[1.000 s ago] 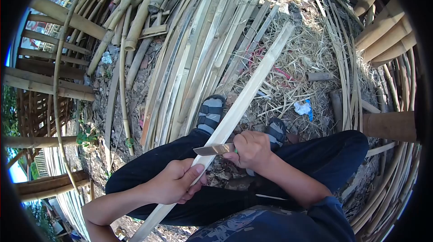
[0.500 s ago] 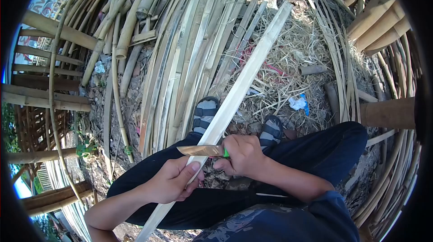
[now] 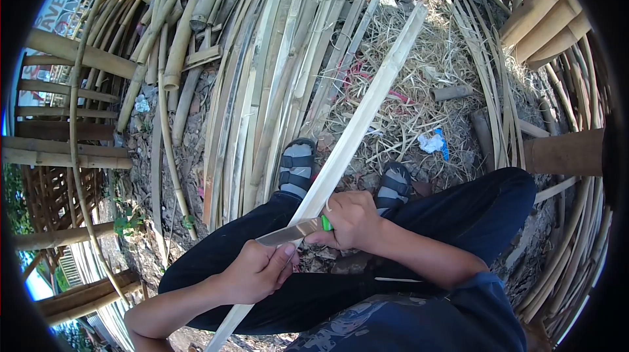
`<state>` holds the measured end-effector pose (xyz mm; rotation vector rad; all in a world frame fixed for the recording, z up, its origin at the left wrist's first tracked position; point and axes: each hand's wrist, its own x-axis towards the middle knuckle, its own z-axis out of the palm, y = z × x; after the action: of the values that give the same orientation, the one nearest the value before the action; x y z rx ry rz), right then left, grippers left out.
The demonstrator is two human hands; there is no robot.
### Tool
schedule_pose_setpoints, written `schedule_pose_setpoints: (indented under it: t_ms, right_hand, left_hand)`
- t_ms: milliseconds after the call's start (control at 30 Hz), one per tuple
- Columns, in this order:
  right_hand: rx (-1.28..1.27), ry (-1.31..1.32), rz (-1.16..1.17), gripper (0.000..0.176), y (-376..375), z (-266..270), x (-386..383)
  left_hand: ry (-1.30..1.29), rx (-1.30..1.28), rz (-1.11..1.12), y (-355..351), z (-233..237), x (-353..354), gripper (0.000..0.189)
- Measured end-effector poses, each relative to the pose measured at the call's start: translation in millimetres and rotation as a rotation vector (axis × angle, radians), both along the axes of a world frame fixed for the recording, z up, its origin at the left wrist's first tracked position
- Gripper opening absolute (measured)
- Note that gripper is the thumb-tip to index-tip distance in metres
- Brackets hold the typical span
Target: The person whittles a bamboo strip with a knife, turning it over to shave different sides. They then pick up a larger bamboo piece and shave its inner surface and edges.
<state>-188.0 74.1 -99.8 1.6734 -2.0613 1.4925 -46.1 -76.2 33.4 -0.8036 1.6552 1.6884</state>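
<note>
A long pale bamboo strip (image 3: 367, 106) runs slantwise from the upper right down across my lap to the lower left. My left hand (image 3: 257, 273) is closed round its lower part, thumb on top. In my right hand (image 3: 354, 221) is a knife (image 3: 293, 231), its green handle mostly covered by the fingers. The blade lies across the strip just above my left hand, its tip pointing left and slightly down, close to the left knuckles. Whether the edge bites into the bamboo cannot be made out.
Beyond my sandalled feet (image 3: 297, 168), many split bamboo strips (image 3: 262, 90) lie side by side. Dry shavings (image 3: 426, 57) cover the ground at the right, with a white-and-blue scrap (image 3: 431, 143) and a short bamboo piece (image 3: 452, 93). Bamboo poles (image 3: 78, 54) stand at the left.
The knife has come down the strip toward my left hand, and its blade has turned from nearly level to tip-down. My left hand sits slightly lower in view.
</note>
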Motion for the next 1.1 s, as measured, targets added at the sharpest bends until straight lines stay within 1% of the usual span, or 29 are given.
schedule_pose_setpoints:
  t_ms: [67,133,167,367,567,800,1100]
  right_hand:
    - [0.003,0.059,0.020,0.061,1,-4,-1]
    - [0.042,0.064,0.036,0.062,4,-5,-2]
    - [0.079,0.071,0.052,0.064,5,-5,-2]
    - [0.078,0.112,0.004,0.066,1,-4,-9]
    - [0.007,0.169,-0.046,0.065,-2,-7,-14]
    - [0.047,0.207,-0.078,0.067,3,-6,-18]
    - [0.007,0.271,-0.109,0.065,3,-6,-25]
  left_hand:
    - [0.034,-0.042,-0.040,2,-1,1,0.034]
    - [0.111,-0.081,-0.104,4,-2,5,0.028]
    - [0.110,-0.082,-0.105,5,-2,5,0.028]
    - [0.074,-0.122,-0.080,7,0,4,0.029]
    - [0.041,-0.106,-0.052,8,1,4,0.031]
    - [0.043,-0.112,-0.040,10,3,3,0.034]
    - [0.037,-0.093,-0.030,10,6,2,0.033]
